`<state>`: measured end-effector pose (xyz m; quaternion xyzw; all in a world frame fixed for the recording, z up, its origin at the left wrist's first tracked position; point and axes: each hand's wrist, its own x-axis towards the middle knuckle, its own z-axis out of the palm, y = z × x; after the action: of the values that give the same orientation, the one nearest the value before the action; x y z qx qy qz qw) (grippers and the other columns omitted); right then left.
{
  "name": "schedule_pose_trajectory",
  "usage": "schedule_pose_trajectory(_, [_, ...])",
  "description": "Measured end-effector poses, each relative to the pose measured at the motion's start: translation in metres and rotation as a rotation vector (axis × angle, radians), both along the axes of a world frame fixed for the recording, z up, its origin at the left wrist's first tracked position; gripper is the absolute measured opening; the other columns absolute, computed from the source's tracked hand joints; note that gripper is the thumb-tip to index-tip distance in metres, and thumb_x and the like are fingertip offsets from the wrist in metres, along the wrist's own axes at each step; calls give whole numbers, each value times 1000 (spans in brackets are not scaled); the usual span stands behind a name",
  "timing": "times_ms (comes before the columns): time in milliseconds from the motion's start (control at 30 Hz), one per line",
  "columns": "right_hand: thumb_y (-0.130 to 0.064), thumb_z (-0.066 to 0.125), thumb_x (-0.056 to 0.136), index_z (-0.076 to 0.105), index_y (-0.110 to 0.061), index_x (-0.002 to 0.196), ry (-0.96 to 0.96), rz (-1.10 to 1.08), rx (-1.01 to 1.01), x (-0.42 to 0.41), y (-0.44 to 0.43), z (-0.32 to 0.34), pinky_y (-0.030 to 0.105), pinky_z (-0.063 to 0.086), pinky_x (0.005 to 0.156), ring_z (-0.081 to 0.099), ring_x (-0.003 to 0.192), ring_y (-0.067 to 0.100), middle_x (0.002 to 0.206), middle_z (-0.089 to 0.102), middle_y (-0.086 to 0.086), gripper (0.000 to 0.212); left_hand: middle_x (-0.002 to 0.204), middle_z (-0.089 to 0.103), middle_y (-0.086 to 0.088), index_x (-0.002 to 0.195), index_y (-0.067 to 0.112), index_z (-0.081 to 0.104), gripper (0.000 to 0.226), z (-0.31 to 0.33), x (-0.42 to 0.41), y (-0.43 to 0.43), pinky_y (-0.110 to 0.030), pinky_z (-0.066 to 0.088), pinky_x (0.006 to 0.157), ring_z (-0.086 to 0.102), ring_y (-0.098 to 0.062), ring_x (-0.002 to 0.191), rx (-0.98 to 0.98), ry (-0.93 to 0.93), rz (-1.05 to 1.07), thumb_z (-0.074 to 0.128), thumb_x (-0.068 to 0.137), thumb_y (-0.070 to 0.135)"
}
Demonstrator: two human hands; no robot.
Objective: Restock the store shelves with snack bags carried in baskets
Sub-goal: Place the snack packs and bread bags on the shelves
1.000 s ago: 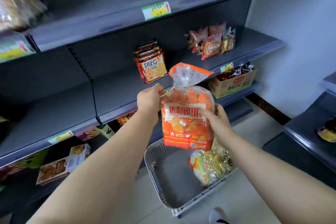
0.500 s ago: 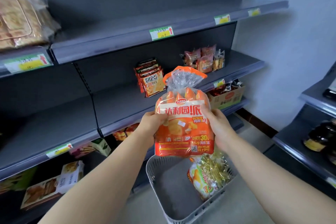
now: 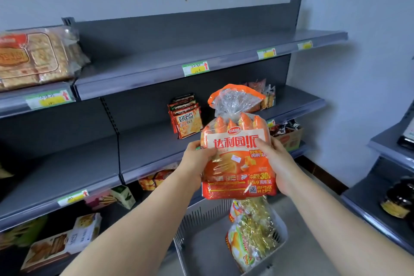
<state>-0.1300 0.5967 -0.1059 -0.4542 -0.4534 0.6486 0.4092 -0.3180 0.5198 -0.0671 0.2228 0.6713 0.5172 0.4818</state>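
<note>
Both arms reach forward from the bottom corners of the view, forearms bare and angled in toward each other. The left grip (image 3: 197, 163) holds the left edge of the orange snack bag (image 3: 237, 163), its thumb laid across the front of the pack and its fingers hidden behind it. The right grip (image 3: 277, 163) clasps the opposite edge, with the thumb pressed on the front just beside the white label band, the palm along the side and the fingers out of sight at the back. So both are closed on the one bag.

The bag stands upright in the air, printed face toward the camera, its gathered clear top (with an orange strip at the end) pointing up. It hangs in front of the edge of the middle shelf (image 3: 145, 148) and is not touching it. Directly below it is the grey slatted basket (image 3: 201, 219), which holds a second bag (image 3: 253, 231) of gold-wrapped pieces leaning against its right wall.

On the middle shelf, behind and to the left of the held bag, a stack of orange packets (image 3: 186, 119) leans back. The top shelf (image 3: 179, 60) carries a green and yellow price label (image 3: 195, 68) on its front lip, and a large cracker pack (image 3: 33, 58) lies at its far left.
</note>
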Motion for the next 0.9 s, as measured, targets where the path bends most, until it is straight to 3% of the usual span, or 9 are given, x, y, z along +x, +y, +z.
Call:
schedule_pose_trajectory(133, [-50, 73, 81, 40, -30, 120, 12, -66, -28, 30, 9, 6, 38, 58, 60, 74, 81, 25, 102, 71, 5, 55, 102, 67, 1, 134, 32, 45, 49, 10, 36, 12, -33, 56, 54, 70, -20, 84, 18, -6, 6, 69, 92, 23])
schedule_pose_trajectory(267, [-46, 76, 79, 46, -26, 124, 69, -29, -18, 73, 25, 17, 44, 59, 71, 73, 88, 28, 106, 72, 7, 58, 111, 69, -5, 139, 35, 43, 57, 19, 76, 29, -51, 59, 82, 71, -28, 93, 52, -27, 19, 70, 91, 21])
schedule_pose_trajectory(333, [-40, 76, 81, 51, -28, 126, 85, 34, 16, 93, 36, 25, 41, 58, 68, 74, 88, 24, 103, 75, 3, 53, 116, 68, -6, 139, 33, 43, 58, 24, 93, 38, -53, 58, 84, 70, -30, 96, 93, -29, 42, 70, 90, 19])
schedule_pose_trajectory(433, [-26, 73, 85, 54, -39, 126, 67, 112, 86, 115, 54, 39, 43, 56, 76, 72, 97, 21, 106, 75, -4, 47, 119, 65, -5, 138, 27, 43, 55, 36, 120, 55, -53, 56, 87, 67, -30, 101, 124, 36, 93, 69, 90, 18])
schedule_pose_trajectory(533, [-25, 73, 87, 50, -40, 130, 76, 106, 126, 125, 72, 54, 45, 55, 83, 69, 103, 21, 112, 72, -6, 52, 114, 65, -3, 134, 26, 44, 49, 49, 139, 72, -50, 59, 83, 68, -26, 97, 187, 86, 136, 68, 92, 21])
schedule_pose_trajectory(633, [-31, 74, 85, 47, -33, 130, 86, 69, 98, 127, 87, 69, 42, 57, 72, 69, 99, 21, 112, 70, -2, 53, 115, 66, 0, 138, 28, 44, 50, 68, 143, 84, -44, 61, 75, 70, -22, 95, 253, 127, 124, 67, 93, 26])
schedule_pose_trajectory(767, [-31, 74, 86, 52, -26, 126, 149, 21, 103, 115, 115, 95, 38, 57, 65, 71, 90, 20, 104, 71, 0, 46, 118, 65, 2, 141, 29, 40, 61, 92, 139, 104, -47, 60, 82, 69, -22, 99, 289, 219, 140, 71, 89, 34])
schedule_pose_trajectory(900, [-32, 74, 85, 49, -25, 132, 189, 45, 182, 82, 146, 132, 44, 59, 74, 70, 94, 21, 112, 69, 0, 53, 118, 63, 4, 140, 26, 41, 53, 114, 124, 128, -31, 55, 69, 65, -16, 98, 366, 364, 275, 66, 93, 30])
